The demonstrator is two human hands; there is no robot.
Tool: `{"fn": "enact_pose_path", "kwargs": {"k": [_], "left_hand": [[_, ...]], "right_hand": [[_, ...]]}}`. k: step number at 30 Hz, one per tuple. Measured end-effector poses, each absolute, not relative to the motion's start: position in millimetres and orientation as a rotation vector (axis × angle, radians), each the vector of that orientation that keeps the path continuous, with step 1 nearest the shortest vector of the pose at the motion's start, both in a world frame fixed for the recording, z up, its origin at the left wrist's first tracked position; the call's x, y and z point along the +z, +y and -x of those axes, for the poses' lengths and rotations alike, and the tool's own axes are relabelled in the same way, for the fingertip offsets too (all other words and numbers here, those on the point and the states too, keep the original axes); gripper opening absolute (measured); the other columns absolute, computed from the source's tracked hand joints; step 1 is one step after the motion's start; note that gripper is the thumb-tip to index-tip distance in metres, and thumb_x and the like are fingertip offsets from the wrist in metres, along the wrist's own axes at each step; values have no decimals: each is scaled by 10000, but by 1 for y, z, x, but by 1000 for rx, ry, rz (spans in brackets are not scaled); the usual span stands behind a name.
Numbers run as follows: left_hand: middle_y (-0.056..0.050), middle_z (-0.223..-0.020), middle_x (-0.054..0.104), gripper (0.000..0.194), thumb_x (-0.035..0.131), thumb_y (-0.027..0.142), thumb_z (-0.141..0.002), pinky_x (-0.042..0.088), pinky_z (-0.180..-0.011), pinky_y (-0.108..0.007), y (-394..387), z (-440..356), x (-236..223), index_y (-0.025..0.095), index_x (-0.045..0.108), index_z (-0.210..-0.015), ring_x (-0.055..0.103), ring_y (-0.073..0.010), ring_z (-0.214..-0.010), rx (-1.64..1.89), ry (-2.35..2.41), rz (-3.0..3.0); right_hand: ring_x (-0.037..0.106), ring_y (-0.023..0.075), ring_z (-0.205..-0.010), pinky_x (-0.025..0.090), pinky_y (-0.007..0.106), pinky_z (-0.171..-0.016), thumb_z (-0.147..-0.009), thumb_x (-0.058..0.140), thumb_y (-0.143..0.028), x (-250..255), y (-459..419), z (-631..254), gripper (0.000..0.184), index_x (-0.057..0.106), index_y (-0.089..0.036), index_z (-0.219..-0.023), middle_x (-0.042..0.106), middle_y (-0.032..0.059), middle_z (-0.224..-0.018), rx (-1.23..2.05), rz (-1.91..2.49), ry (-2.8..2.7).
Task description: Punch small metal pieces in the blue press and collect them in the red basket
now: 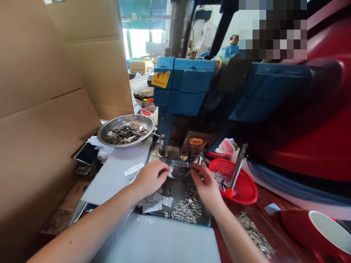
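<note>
My left hand (pixel 152 177) is closed, fingertips pinched at the left end of a small flat metal plate (pixel 180 164) under the press head. At the plate's right end, the fingers of my right hand (pixel 204 182) are pinched together too. The plate lies over a round die (pixel 180 172) on the dark press bed (pixel 178 190). Flat metal plates with holes (pixel 163 199) lie loose below my left hand. Many tiny shiny metal pieces (pixel 188 210) are scattered between my forearms. Above stands the blue press (pixel 183 87).
A steel bowl (pixel 149 126) of dark metal scraps stands left of the press, beside a cardboard box (pixel 35 146) and a phone (pixel 87 153). On the right are a red basket (pixel 248 195) with plates, a lever handle (pixel 238 166), a bag of metal parts (pixel 255 233) and a red cup (pixel 298 230).
</note>
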State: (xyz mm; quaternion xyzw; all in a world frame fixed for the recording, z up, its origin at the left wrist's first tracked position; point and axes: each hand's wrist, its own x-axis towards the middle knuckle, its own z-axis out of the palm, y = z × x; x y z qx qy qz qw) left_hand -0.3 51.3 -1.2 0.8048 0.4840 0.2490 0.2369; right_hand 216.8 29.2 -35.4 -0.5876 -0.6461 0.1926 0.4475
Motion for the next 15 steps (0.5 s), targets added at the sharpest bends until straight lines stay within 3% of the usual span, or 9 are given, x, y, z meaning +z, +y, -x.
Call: {"fn": "enact_pose_path", "kwargs": {"k": [5,15], "left_hand": [[-41,-907,629,151,556,308,-832,448,-832,-383,28,9,-11,236,654,-921,569,-242,-918,229,1243,-2465],[-31,-915,634,199,536,260,-841,453,-761,-332,40,5,-10,272,623,-1019,593,-231,-893,3,1052,-2562]], "right_hand": [[613,211,-861,470,349,-782,-850,466,-359,-40,9,-231,217,644,-238,-879,666,39,-871,500,1532,-1719],[619,201,-872,486,361,-799,-880,436,-329,-44,3,-246,245,658,-228,-905,679,45,-890,371,1566,-1868]]}}
